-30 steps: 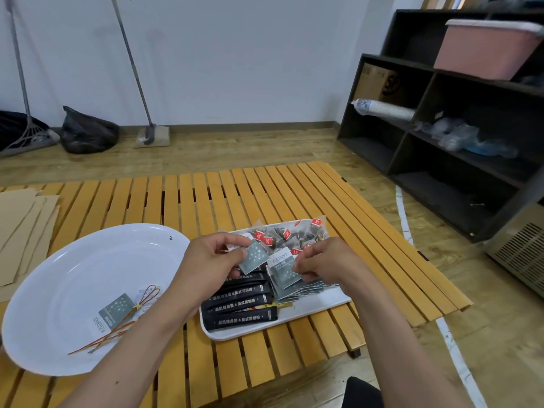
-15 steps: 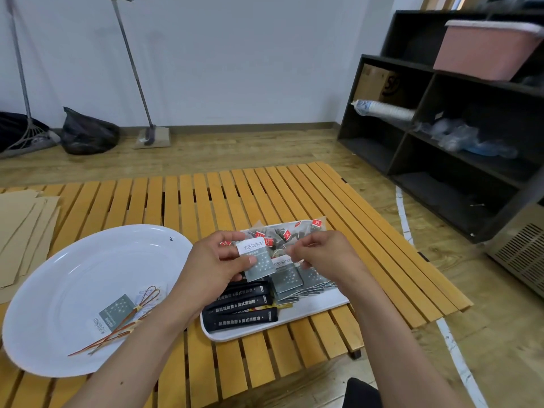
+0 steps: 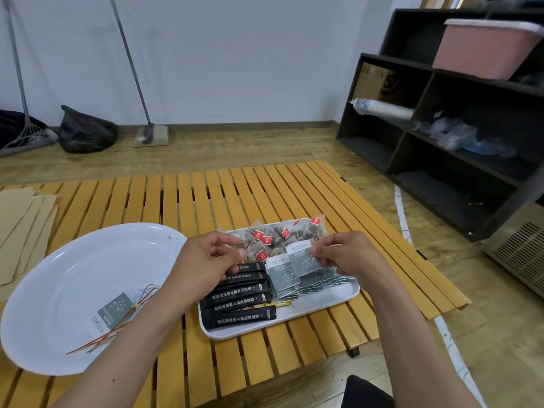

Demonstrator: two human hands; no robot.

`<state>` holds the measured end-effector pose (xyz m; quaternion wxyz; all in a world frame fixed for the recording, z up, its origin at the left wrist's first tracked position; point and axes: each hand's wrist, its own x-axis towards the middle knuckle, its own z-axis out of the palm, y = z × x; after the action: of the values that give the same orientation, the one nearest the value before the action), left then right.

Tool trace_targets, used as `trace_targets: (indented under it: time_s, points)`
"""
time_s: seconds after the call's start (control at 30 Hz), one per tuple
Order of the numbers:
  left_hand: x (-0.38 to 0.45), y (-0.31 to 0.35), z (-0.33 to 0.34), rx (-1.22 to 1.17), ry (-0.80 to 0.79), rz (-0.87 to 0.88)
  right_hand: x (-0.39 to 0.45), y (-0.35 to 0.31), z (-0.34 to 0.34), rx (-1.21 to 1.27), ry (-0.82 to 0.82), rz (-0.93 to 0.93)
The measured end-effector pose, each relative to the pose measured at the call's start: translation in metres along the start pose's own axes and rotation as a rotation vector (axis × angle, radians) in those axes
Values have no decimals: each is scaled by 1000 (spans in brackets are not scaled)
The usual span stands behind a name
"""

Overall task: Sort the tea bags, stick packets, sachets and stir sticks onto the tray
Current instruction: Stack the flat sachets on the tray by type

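Hands over the sorting tray [image 3: 323, 304].
Right hand [image 3: 350, 254] pinches a grey sachet [image 3: 304, 259] by its edge; left hand [image 3: 206, 260] is loosely curled, its grasp indiscernible.

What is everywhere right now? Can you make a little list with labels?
table: slatted wooden table
tray: white tray, on the table
tea bags: tea bags, far end of tray
stick packets: black stick packets, near-left of tray
sachets: grey sachets, stacked on tray
right hand: right hand pinches one grey sachet
left hand: left hand over the tray, fingers curled
plate: round white plate with stir sticks
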<state>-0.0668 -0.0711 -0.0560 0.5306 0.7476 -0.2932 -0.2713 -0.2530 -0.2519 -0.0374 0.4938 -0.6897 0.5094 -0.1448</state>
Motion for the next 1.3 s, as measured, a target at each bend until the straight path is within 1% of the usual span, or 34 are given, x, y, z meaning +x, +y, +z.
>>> trace_targets:
  time_s: [0.13, 0.27, 0.3, 0.37, 0.43, 0.5, 0.57, 0.63, 0.7, 0.77, 0.83, 0.93, 1.07, 1.17, 1.3]
  points:
    - [2, -4, -2, 51, -5, 4, 4, 0, 7, -91, -11, 43]
    - [2, -6, -2, 82, -10, 10, 10, -1, 10, -207, 51, 21]
    - [2, -6, -3, 87, -10, 11, 10, -1, 11, -206, 43, -3]
    - [3, -7, -3, 102, -6, 13, 6, -3, 16, -229, -22, -57]
    - [2, -7, -5, 114, -1, 16, 4, -4, 22, -310, -77, -82]
    - [1, -8, -7, 122, 0, 14, 4, -5, 26, -375, -92, -91]
    - [1, -10, -11, 146, 4, 11, 4, -7, 27, -379, -66, -111]
    - [1, -13, -19, 186, 19, 16, 4, -11, 31, -328, -20, -185]
    - [2, -15, -36, 244, 25, 26, -3, -18, 47, -281, 21, -303]
    - [2, -16, -60, 335, 27, 22, -11, -27, 73, -275, 15, -407]
    - [2, -19, -88, 412, 59, -31, -22, -35, 103, -285, -42, -487]
    - [0, -27, -125, 546, 117, -183, -36, -47, 144, -377, -86, -607]
    - [-7, -39, -144, 748, 82, -358, -46, -62, 185, -535, -196, -689]
    - [-10, -50, -142, 857, 50, -399, -51, -66, 211, -636, -280, -729]
    - [-13, -57, -140, 906, 29, -417, -51, -63, 232, -815, -299, -804]
